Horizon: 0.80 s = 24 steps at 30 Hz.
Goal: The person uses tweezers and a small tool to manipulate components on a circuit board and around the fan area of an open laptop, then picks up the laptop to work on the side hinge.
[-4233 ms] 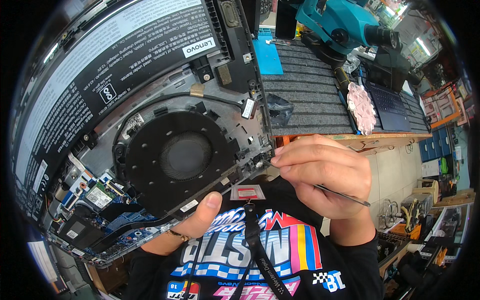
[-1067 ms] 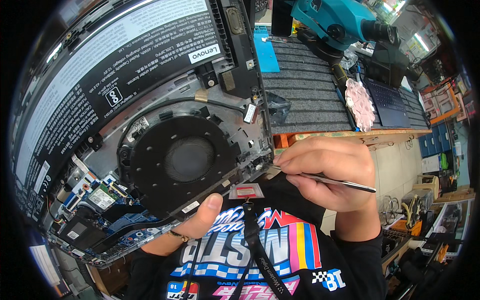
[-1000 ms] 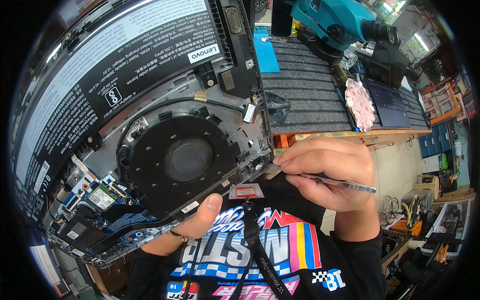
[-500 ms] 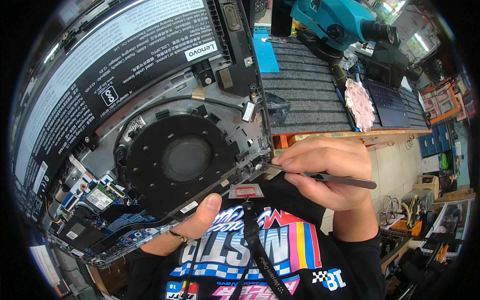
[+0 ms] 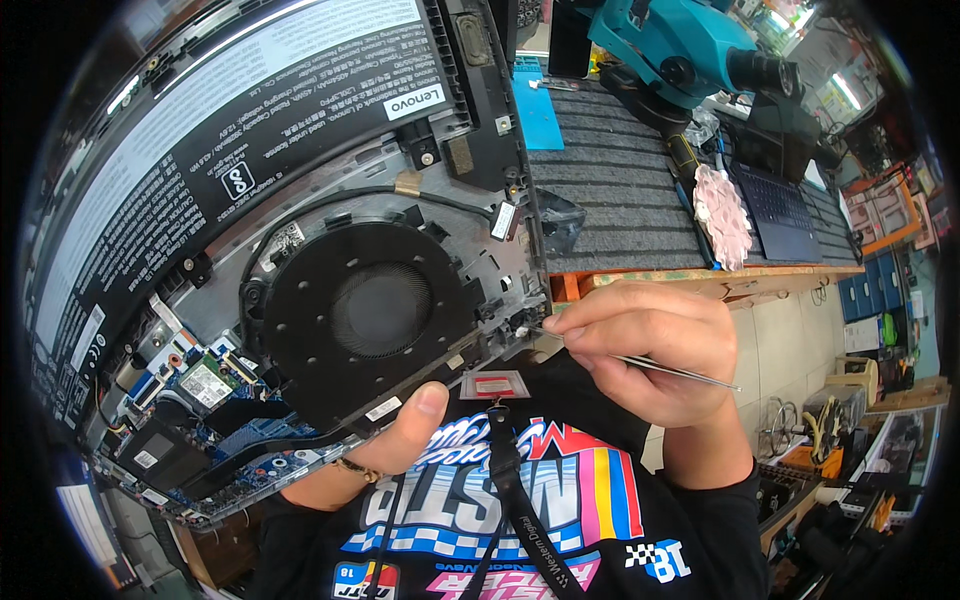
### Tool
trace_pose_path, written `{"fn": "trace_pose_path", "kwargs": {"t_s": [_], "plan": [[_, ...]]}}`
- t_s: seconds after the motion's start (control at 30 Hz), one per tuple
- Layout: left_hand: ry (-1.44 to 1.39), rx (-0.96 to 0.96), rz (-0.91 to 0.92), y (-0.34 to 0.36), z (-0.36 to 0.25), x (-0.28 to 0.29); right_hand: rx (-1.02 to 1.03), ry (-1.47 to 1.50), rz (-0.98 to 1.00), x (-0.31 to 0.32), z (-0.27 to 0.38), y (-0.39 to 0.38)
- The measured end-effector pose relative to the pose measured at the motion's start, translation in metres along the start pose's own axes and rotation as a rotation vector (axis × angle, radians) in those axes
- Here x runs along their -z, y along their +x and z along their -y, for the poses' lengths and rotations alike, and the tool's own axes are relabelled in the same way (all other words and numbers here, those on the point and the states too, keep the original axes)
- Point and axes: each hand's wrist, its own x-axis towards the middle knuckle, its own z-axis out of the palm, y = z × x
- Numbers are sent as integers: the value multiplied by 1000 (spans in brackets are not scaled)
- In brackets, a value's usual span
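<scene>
An opened laptop base (image 5: 312, 185) fills the left of the view, showing a long black battery (image 5: 220, 110), a round black fan (image 5: 360, 330) and a blue circuit board (image 5: 260, 460). My left hand (image 5: 410, 430) grips the base's near edge, its thumb showing and other fingers hidden beneath. My right hand (image 5: 650, 355) holds thin metal tweezers (image 5: 680, 372) in a pinch, their tips at small parts (image 5: 518, 325) at the base's corner, right of the fan. What exactly the tips touch is too small to tell.
A bench with a grey ribbed mat (image 5: 630, 200) carries a teal microscope (image 5: 690, 50), a blue pad (image 5: 535, 105), a dark laptop (image 5: 775, 210), a pink crumpled pad (image 5: 722, 215) and several tools. Drawers (image 5: 870, 300), a stool and clutter stand at the right.
My right hand has shifted slightly and the tweezers have turned a little, tips staying at the same corner. The laptop base has moved slightly rightward since half a second ago.
</scene>
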Motion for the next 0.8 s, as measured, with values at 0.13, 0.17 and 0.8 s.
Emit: {"fn": "trace_pose_path", "kwargs": {"t_s": [0.13,0.17,0.8], "plan": [[-3,-1,-3,0,2,0,-4,3,0,-1,-3,-1],[-5,-2,-2,-1,1,0,-22,27,-2,-1,-4,-2],[-9,-8,-8,-2,1,-1,24,-13,-234,-29,-12,-18]]}}
